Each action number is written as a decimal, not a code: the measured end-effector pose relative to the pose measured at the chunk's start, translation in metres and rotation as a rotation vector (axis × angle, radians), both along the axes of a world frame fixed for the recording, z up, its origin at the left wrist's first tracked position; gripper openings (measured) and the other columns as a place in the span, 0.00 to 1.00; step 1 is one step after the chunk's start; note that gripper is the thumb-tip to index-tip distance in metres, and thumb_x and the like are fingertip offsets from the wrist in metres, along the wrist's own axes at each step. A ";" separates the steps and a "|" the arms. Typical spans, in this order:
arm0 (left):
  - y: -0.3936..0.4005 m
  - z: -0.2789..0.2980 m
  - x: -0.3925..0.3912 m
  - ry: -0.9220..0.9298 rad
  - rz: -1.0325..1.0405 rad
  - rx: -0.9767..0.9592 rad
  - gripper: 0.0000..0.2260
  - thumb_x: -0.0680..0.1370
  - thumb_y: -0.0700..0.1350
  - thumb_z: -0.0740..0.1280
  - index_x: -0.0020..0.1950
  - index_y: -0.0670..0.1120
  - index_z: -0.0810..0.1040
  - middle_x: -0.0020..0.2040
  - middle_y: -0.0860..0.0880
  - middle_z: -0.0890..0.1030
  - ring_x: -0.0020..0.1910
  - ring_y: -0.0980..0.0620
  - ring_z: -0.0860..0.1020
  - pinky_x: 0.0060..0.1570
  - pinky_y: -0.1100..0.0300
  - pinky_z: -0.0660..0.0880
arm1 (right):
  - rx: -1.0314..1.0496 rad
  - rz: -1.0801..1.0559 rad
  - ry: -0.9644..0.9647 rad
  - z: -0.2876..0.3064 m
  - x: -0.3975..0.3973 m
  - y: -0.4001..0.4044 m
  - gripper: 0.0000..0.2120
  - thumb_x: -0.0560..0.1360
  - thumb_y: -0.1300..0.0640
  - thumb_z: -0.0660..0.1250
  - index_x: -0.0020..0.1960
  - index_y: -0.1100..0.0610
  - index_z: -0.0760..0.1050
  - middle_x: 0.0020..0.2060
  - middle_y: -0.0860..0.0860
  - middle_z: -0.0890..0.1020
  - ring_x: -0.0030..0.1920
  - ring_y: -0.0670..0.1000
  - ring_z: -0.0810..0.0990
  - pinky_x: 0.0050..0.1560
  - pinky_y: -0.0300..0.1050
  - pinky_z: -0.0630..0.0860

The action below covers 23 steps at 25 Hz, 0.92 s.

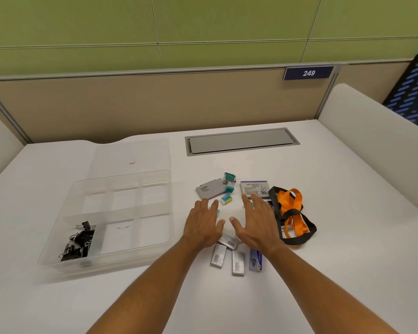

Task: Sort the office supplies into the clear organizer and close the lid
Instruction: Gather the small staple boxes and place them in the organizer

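Note:
The clear organizer [58,257] sits at the left of the desk, its lid [130,153] lying open and flat behind it. Black binder clips [79,242] fill its near-left compartment. Right of it lie loose supplies: a grey box [209,188], teal stamps [229,180], a small eraser box [226,199], a purple-edged box [253,188], several small staple boxes [229,257] and orange and black lanyards [291,214]. My left hand [204,224] and my right hand [258,221] hover palm-down, fingers spread, over the middle of the pile, holding nothing.
A grey cable hatch [241,141] is set into the desk behind the supplies. A beige partition [155,104] with a "249" tag [309,73] closes off the back. White side panels stand at left and right.

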<state>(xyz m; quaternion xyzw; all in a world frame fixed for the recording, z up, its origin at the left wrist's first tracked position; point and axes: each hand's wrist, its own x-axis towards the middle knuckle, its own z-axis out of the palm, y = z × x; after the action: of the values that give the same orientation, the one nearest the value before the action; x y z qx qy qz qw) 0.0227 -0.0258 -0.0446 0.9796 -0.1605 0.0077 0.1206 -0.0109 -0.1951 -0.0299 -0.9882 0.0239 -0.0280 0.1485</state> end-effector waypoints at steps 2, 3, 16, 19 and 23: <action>-0.006 -0.003 0.006 0.038 0.043 -0.023 0.24 0.79 0.56 0.58 0.73 0.47 0.64 0.71 0.43 0.65 0.68 0.45 0.65 0.63 0.52 0.68 | 0.007 -0.013 0.007 -0.002 0.004 -0.006 0.38 0.74 0.33 0.55 0.78 0.50 0.50 0.77 0.55 0.56 0.77 0.56 0.54 0.75 0.55 0.52; -0.009 -0.005 0.009 0.055 0.057 -0.035 0.22 0.80 0.55 0.59 0.71 0.46 0.66 0.70 0.43 0.66 0.67 0.45 0.65 0.62 0.52 0.69 | 0.010 -0.023 0.015 -0.003 0.006 -0.010 0.38 0.75 0.33 0.56 0.78 0.50 0.51 0.77 0.54 0.56 0.77 0.56 0.54 0.75 0.55 0.52; -0.023 0.004 0.034 0.124 0.089 -0.241 0.06 0.75 0.41 0.65 0.50 0.46 0.69 0.62 0.41 0.70 0.61 0.44 0.74 0.49 0.59 0.77 | 0.045 -0.099 0.023 -0.004 0.022 -0.024 0.31 0.77 0.40 0.59 0.75 0.51 0.58 0.75 0.53 0.62 0.75 0.55 0.59 0.73 0.54 0.59; -0.031 0.000 0.041 0.139 0.086 -0.277 0.10 0.75 0.42 0.64 0.55 0.44 0.70 0.57 0.43 0.72 0.58 0.46 0.74 0.48 0.62 0.74 | 0.017 -0.106 0.005 -0.004 0.022 -0.026 0.28 0.77 0.43 0.59 0.74 0.52 0.61 0.73 0.54 0.65 0.72 0.55 0.63 0.70 0.53 0.64; -0.044 -0.007 0.049 0.130 0.097 -0.254 0.18 0.77 0.52 0.64 0.63 0.44 0.68 0.59 0.43 0.71 0.56 0.47 0.72 0.55 0.55 0.74 | -0.030 -0.114 0.009 -0.004 0.024 -0.028 0.25 0.77 0.45 0.59 0.72 0.52 0.64 0.71 0.53 0.68 0.70 0.53 0.65 0.66 0.51 0.66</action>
<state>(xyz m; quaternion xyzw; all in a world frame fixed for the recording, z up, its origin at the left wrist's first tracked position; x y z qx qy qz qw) 0.0718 -0.0698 -0.0512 0.9615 -0.1025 -0.0296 0.2534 0.0135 -0.2236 -0.0340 -0.9875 0.0802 -0.0323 0.1318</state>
